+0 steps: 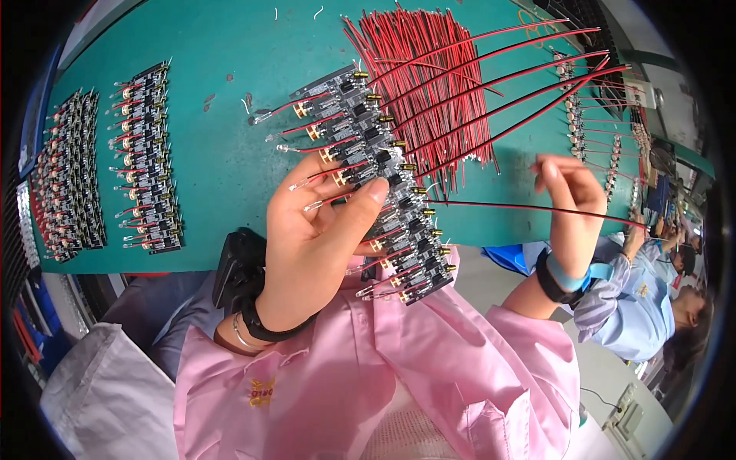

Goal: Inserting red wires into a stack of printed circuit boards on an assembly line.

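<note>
My left hand [322, 230] grips a long black circuit board panel [391, 172] over the mat, thumb on its face and fingers beneath. The panel slants from upper left to lower right. Short red leads with clear-tipped ends stick out along its left edge. From its right edge, several long red-and-black wires [506, 107] stretch to the right. My right hand [571, 192] is raised apart from the panel, fingers curled in toward the thumb. Whatever its fingertips may hold is too small to make out. One long wire [498, 205] crosses in front of this hand.
A thick pile of red-and-black wires [429, 77] lies on the green mat [222, 46] behind the panel. More board panels [146, 161] stand in rows at the left, and wired boards [571, 100] lie at the right. A co-worker [632, 307] sits at the right.
</note>
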